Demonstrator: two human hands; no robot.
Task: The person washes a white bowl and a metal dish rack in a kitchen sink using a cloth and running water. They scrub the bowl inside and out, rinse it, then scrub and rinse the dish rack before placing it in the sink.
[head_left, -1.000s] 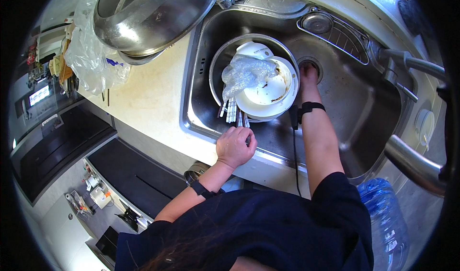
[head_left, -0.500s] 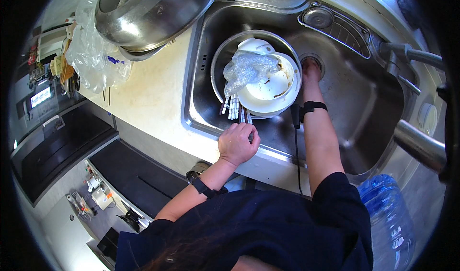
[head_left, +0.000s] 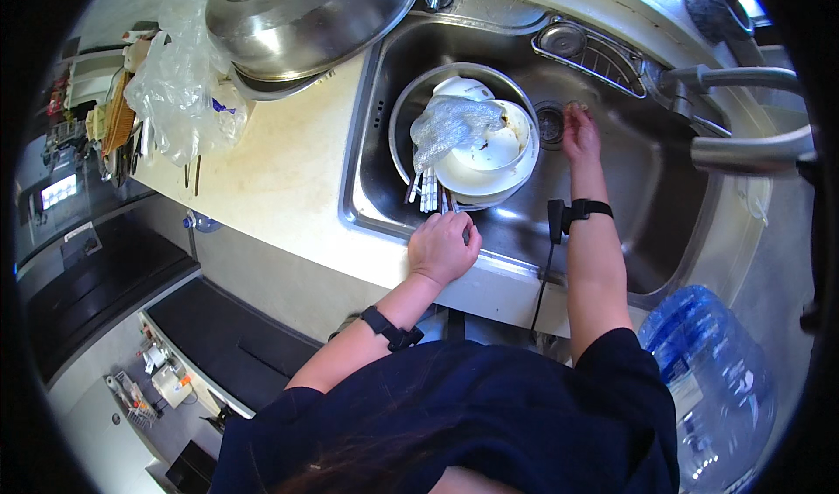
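My left hand rests at the front rim of the sink with its fingers curled. What they hold, if anything, is hidden. Just beyond it, white-patterned chopsticks lean out of a metal basin. White bowls and plates are stacked in that basin, with food residue in the top bowl. Crumpled bubble wrap lies over them. My right hand hovers in the sink beside the drain, fingers loosely stretched and nothing visible in them.
A wire corner rack sits at the sink's back right, near the faucet. On the left counter stand a large metal lid or pan and a clear plastic bag. A big clear water bottle is at my right.
My right hand has lifted off the drain and shifted right, so the drain shows now. My left hand stays by the chopsticks. The view has shifted slightly.
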